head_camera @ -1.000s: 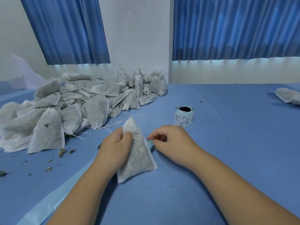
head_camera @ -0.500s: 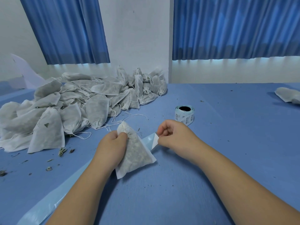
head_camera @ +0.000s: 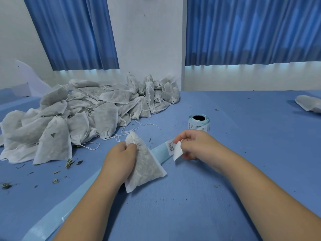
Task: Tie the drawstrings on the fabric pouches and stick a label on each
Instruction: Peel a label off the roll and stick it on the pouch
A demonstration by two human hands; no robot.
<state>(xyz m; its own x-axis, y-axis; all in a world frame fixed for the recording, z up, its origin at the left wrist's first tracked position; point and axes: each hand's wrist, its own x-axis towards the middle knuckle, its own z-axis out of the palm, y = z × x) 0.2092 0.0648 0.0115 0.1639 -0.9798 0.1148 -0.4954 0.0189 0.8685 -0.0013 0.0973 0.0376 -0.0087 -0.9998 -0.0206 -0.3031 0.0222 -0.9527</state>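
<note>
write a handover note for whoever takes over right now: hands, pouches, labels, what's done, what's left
Left hand grips the gathered neck of a filled white fabric pouch, whose bottom rests on the blue table.
Right hand pinches a white paper label lifted from the pale blue backing strip; I cannot tell if it is fully free.
The pale blue label roll stands just behind the right hand. A large pile of white drawstring pouches lies far left, with one more pouch at the right edge.
Done: the held pouch's neck looks drawn shut.
Left: stick the label on it, then work through the pile.
</note>
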